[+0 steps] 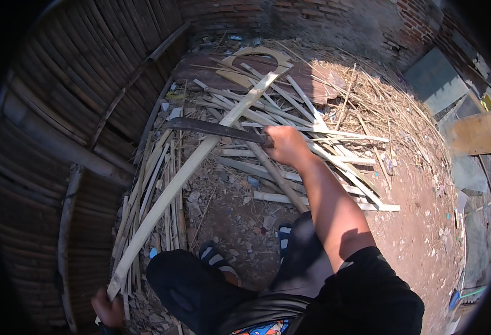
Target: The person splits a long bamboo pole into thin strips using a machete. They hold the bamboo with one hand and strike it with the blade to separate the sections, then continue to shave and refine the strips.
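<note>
My right hand [286,146] is wrapped round the handle of a machete [217,129], whose long dark blade points left. The blade lies across a long pale bamboo strip [174,188] and appears to touch its upper face. At the lower left my left hand [107,309] grips the near end of that strip. From there the strip slants up and away to the right, its far end above a heap of other strips. A thicker bamboo pole [276,174] leans below the machete, running toward my right leg.
Several cut bamboo strips [346,159] lie heaped ahead, with more strips [170,206] along the left. A bamboo wall [83,72] stands close on the left, a brick wall [323,25] at the back. A board with a round hole [231,61] and leaning panels [435,81] lie farther off.
</note>
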Tool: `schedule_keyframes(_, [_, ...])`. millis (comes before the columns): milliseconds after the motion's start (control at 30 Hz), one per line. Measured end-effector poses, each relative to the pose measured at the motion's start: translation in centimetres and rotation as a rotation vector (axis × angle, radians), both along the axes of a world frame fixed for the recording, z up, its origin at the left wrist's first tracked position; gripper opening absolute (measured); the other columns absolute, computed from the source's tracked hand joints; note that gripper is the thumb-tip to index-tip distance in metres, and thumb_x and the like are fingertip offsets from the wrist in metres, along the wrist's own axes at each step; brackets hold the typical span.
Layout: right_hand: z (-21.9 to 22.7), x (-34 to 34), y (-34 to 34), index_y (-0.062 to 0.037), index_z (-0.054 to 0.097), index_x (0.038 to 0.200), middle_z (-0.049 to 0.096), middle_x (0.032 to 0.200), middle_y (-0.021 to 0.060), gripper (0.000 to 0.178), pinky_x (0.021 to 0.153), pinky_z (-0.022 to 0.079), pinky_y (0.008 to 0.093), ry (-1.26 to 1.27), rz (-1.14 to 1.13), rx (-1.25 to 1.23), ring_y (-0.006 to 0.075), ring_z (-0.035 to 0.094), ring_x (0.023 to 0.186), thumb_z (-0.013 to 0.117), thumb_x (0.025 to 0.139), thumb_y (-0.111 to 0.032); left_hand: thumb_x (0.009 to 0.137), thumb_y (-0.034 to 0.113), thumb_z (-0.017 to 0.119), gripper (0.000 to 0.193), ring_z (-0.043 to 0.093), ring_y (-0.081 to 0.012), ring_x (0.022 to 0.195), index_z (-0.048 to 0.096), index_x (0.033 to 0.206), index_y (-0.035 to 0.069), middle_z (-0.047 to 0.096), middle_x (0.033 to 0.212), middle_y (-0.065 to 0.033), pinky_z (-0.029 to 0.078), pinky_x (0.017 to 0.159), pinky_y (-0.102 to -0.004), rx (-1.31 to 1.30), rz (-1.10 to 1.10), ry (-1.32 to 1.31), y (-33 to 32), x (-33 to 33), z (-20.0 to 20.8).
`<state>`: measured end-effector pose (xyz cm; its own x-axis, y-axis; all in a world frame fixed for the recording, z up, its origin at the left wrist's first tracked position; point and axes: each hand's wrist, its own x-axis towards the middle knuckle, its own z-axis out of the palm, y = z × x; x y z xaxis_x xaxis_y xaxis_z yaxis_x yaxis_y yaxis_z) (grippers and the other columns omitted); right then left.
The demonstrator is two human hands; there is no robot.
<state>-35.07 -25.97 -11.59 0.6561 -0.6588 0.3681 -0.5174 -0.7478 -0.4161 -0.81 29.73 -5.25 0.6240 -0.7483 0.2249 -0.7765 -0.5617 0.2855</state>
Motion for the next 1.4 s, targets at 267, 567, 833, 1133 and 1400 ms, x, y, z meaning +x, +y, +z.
schedule_keyframes(267, [-3.4, -4.0, -4.1, -0.0063, 0.064, 0.096, 0.07, 0.086, 0.0169, 0.023, 0.073, 0.05, 0.0436, -0.371, -0.481, 0.189, 0.0374, 0.067, 0.083, 0.072, 0.084, -0.024, 0.073, 0.004, 0.064, 0.02, 0.042, -0.0299, 0.052, 0.046, 0.07, -0.001, 0.046, 0.059, -0.0163, 0.032, 0.052, -0.0409, -0.023, -0.055, 0.024, 0.6, 0.1, 1.9])
schedule_keyframes(567, [3.5, 0.8, 2.8, -0.0044, 0.063, 0.095, 0.065, 0.08, 0.021, 0.025, 0.071, 0.049, 0.0472, 0.065, 0.178, -0.006, 0.042, 0.064, 0.082, 0.072, 0.075, -0.015, 0.072, 0.006, 0.065, 0.023, 0.045, -0.0439, 0.058, 0.042, 0.071, 0.002, 0.044, 0.062, -0.0193, 0.031, 0.052, -0.0507, -0.058, 0.035, -0.353, -1.9, -0.8, 1.3])
schedule_keyframes(833, [3.4, -2.7, 0.5, -0.0085, 0.066, 0.105, 0.069, 0.087, 0.0196, 0.031, 0.078, 0.052, 0.0473, 0.056, -0.205, 0.259, 0.0384, 0.066, 0.088, 0.071, 0.076, -0.017, 0.081, 0.01, 0.069, 0.029, 0.05, -0.0415, 0.059, 0.043, 0.071, 0.004, 0.046, 0.063, -0.0175, 0.035, 0.053, -0.0509, 0.009, 0.015, -0.546, -2.1, -1.2, 2.8])
schedule_keyframes(1133, [4.1, 0.0, 2.6, -0.0052, 0.066, 0.105, 0.069, 0.089, 0.0196, 0.034, 0.079, 0.051, 0.0446, 0.223, 0.106, 0.334, 0.0367, 0.067, 0.09, 0.075, 0.08, -0.026, 0.084, 0.009, 0.067, 0.027, 0.051, -0.0408, 0.059, 0.044, 0.07, 0.004, 0.048, 0.063, -0.0167, 0.037, 0.054, -0.0506, 0.012, -0.026, -0.6, -4.0, -2.1, 3.2])
schedule_keyframes(1400, [-0.5, -3.9, -1.8, -0.0029, 0.064, 0.096, 0.067, 0.083, 0.019, 0.03, 0.074, 0.05, 0.0427, -0.042, -0.142, 0.309, 0.0357, 0.066, 0.081, 0.076, 0.078, -0.023, 0.084, 0.01, 0.068, 0.029, 0.049, -0.0412, 0.058, 0.044, 0.07, 0.004, 0.046, 0.063, -0.017, 0.035, 0.053, -0.0511, 0.02, 0.007, -0.638, -1.3, -1.3, 3.1])
